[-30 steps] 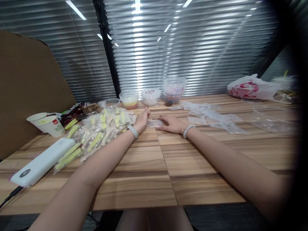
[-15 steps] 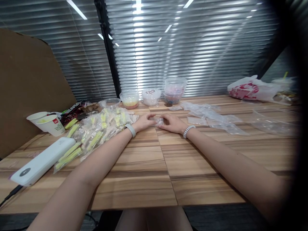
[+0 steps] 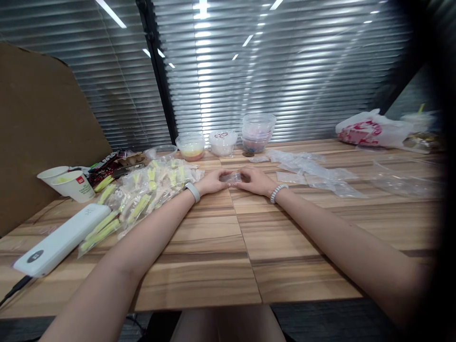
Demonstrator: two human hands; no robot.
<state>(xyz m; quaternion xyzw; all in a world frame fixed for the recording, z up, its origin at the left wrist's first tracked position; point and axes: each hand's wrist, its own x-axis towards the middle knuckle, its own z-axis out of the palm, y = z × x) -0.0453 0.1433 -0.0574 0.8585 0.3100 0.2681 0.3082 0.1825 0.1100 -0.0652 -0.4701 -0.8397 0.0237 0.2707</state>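
Observation:
Between my two hands, over the middle of the table, is a small clear plastic bag (image 3: 232, 178). My left hand (image 3: 213, 182) pinches its left end with thumb and fingers. At the opposite end, my right hand (image 3: 254, 181) grips it the same way. Just left of my left hand lies a heap of clear bags with yellow-green strips (image 3: 151, 183) in them. Flat clear bags (image 3: 309, 168) are spread to the right of my right hand. Whether anything is inside the held bag is too small to tell.
At the back stand a tub with yellow contents (image 3: 192, 146), a white-filled tub (image 3: 223, 142) and stacked clear tubs (image 3: 258, 133). Paper cups (image 3: 76, 186) and a white elongated device with a cable (image 3: 62, 241) sit left. Far right are a carrier bag (image 3: 370, 129) and clear plastic (image 3: 402, 178).
My hands have moved slightly apart, and more of the clear bag shows stretched between them. The view has shifted a little; the other things stay where they were.

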